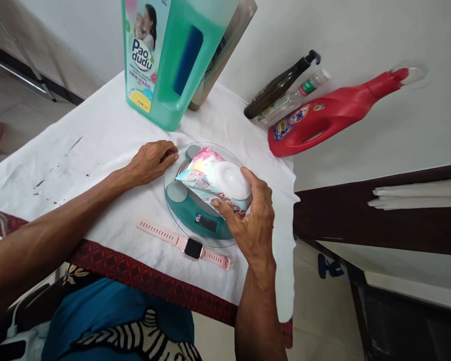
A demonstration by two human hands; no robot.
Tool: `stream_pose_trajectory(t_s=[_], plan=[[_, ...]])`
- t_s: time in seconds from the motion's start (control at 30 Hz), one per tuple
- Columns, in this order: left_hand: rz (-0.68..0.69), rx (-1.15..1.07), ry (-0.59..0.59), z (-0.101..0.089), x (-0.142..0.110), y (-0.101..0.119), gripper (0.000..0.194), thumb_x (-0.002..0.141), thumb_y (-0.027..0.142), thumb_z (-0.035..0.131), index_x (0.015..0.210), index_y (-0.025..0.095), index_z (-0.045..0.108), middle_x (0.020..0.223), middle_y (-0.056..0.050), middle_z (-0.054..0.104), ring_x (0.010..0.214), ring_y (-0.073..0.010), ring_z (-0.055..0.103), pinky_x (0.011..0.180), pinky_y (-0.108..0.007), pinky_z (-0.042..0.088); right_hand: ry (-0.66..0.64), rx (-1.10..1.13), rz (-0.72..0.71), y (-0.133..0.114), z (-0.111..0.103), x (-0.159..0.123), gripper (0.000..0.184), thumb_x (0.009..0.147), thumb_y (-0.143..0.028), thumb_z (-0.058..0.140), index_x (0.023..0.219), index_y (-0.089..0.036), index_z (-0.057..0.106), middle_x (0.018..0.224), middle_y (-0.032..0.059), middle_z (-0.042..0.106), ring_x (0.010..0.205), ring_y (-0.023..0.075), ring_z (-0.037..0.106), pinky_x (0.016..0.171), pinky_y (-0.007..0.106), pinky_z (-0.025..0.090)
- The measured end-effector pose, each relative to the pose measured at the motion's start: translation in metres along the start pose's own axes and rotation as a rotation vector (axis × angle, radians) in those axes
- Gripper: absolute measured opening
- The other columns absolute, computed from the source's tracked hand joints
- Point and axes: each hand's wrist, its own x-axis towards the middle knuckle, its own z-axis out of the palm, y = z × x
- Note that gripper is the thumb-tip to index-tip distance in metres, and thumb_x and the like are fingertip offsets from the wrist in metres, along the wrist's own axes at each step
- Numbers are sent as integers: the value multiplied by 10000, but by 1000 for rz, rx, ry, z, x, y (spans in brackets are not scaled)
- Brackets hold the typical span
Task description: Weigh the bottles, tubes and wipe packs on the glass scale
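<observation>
A round glass-topped teal kitchen scale [195, 213] sits on a white cloth [97, 145]. A pack of wet wipes [210, 180] with a white round lid lies on the scale. My right hand [253, 220] grips the pack's near right end, fingers curled round it. Left of the scale, my left hand [152, 160] rests on the cloth with its fingers curled loosely and nothing visible in it, fingertips touching the scale's rim.
A pink smartwatch [191, 247] lies flat in front of the scale. A large green detergent jug [165, 60] stands behind. A dark bottle [278, 87], a clear bottle [296, 95] and a red jug [330, 115] stand at the back right. The table edge drops off on the right.
</observation>
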Motion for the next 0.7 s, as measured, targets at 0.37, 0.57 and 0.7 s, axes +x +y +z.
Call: stream_pose_trajectory(t_s=[0.37,0.57,0.7], plan=[[23,-31,7,4,-4,-4,307,1020,358,463,1084,179,705,1039,-108,774,882,-222,695,834,-373,543,-157,-88,-81,14,2,34,853,699,-742,851,1367,-259,630,1298,129,733,1149,357,689,1003,547,525],[28,-60,18,5,-6,-4,238,1035,320,472,1050,198,676,1002,-95,761,881,-225,703,834,-382,554,-13,-36,55,10,1,30,787,601,-765,885,1186,-270,706,1020,66,759,883,296,674,771,421,525],[38,-66,30,7,-7,-2,217,1043,279,466,1049,189,664,1056,-114,760,936,-242,718,870,-402,569,141,40,5,-8,-9,43,788,568,-718,930,1162,-249,712,1049,62,743,914,271,661,782,386,521]])
